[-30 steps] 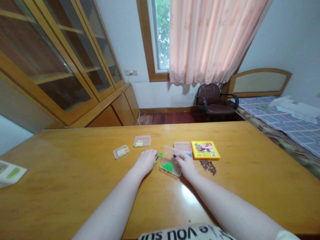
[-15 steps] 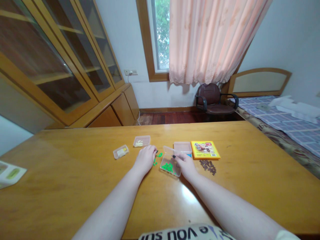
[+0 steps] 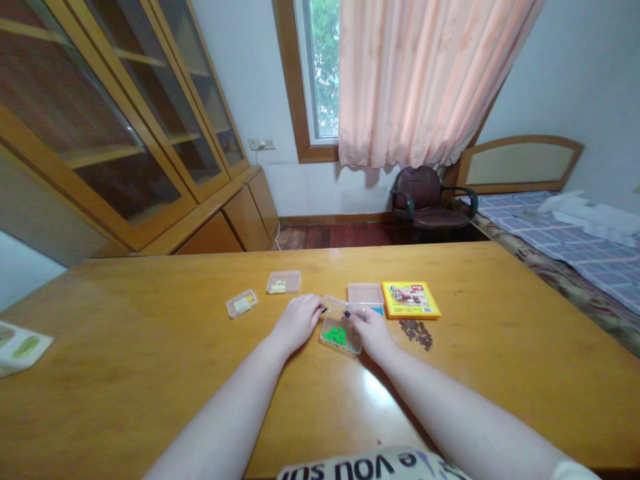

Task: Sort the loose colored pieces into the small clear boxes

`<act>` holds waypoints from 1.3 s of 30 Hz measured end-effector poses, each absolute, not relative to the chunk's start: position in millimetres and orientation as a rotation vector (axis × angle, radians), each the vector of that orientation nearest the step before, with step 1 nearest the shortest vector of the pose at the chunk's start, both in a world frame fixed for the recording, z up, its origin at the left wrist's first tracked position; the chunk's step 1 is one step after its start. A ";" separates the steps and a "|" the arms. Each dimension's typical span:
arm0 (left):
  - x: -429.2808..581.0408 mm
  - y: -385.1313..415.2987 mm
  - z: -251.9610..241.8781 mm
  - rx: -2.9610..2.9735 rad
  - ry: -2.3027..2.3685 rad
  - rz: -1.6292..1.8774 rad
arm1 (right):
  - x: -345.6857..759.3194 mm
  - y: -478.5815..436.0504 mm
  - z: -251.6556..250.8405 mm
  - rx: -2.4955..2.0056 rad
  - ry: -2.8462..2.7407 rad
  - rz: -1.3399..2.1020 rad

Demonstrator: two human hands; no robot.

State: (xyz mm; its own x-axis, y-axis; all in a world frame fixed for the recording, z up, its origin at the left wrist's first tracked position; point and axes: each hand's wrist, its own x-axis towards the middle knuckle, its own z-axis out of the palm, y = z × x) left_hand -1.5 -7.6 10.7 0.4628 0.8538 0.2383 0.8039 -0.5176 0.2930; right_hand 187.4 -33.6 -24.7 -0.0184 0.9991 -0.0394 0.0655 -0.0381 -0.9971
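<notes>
A small clear plastic box (image 3: 341,335) holding several bright green pieces lies on the wooden table (image 3: 150,347), its lid tilted partly down over it. My right hand (image 3: 369,331) rests at the box's right side, fingers curled on the lid's edge. My left hand (image 3: 299,321) is closed in a pinch at the box's left edge, touching it; what the fingertips hold is too small to make out.
Two small clear boxes with pale yellow pieces (image 3: 241,303) (image 3: 284,283) lie to the left. A pink-tinted box (image 3: 365,294), a yellow flat package (image 3: 410,299) and a heap of dark brown pieces (image 3: 417,333) lie right. A green-white card (image 3: 17,345) sits far left.
My left hand moved right from the loose green pieces to the box's left edge. The loose green pieces are no longer visible on the table. The lid has tilted lower.
</notes>
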 end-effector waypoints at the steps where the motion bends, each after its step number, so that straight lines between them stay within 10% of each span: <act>1: -1.7 -7.3 9.8 2.565 1.460 0.545 | 187.6 -33.4 -25.6 -1.277 -1.259 1.219; 39: -5.2 -7.3 11.0 2.547 1.414 0.721 | 188.6 -33.6 -24.9 -1.319 -1.304 1.179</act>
